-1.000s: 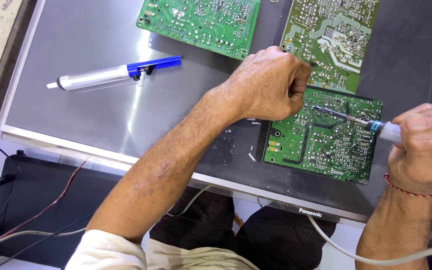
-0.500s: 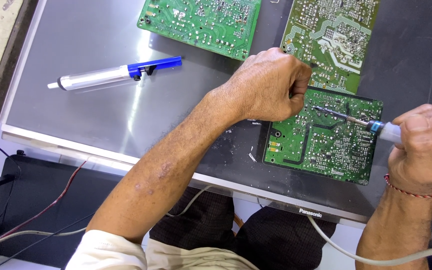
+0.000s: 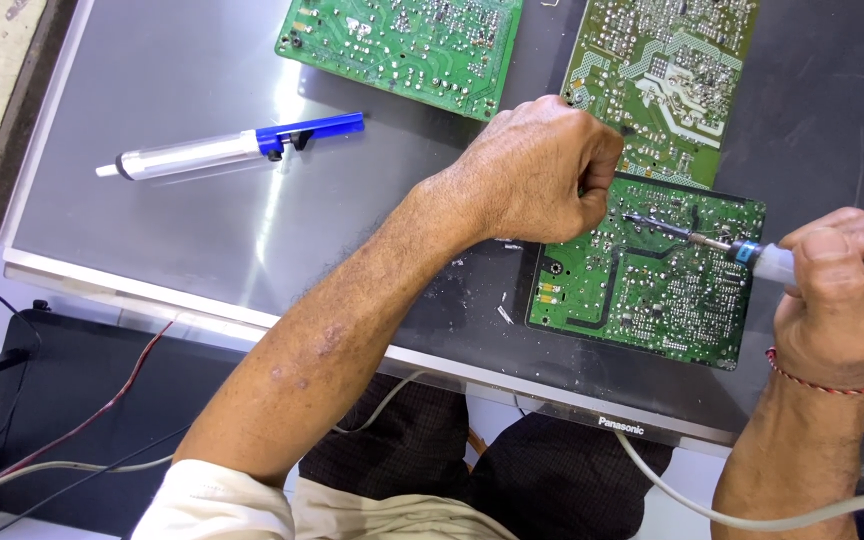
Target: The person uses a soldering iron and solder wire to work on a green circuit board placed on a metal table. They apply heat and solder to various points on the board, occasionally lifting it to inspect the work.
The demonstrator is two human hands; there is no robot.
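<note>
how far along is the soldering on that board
Done: nothing can be told finished; joints are too small to judge. In hand: right hand holds the soldering iron, tip on the near board; left hand is fisted at its top edge. Left: the desoldering pump lies apart, and two other boards lie untouched.

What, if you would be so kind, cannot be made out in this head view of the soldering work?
- Whatever the left hand pinches: its curled fingers hide it.
- The exact joint under the soldering iron tip: too small on the near circuit board.
- The iron's handle end: covered by the right hand and cut by the right edge.
- Two far boards: cut by the top edge.
</note>
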